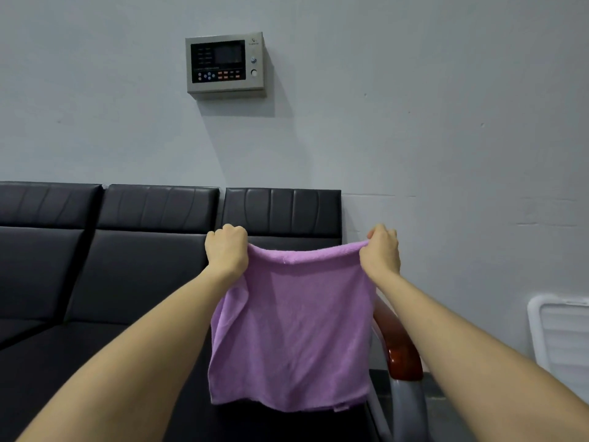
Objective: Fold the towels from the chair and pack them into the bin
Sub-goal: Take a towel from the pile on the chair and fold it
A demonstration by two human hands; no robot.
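Before black padded seats (153, 266), both hands' fingers (228, 232) clench a fuzzy purple towel (290, 330).

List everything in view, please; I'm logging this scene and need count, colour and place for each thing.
towel: one, purple, held up hanging in front of the seats
seats: a row of three backs, black, along the wall
armrest: one, reddish-brown on a grey post, right end of the row
control panel: one, silver with dark screen, on the wall
white slatted object: one, right edge, partly cut off
left hand: grips the towel's top left corner
right hand: grips the top right corner
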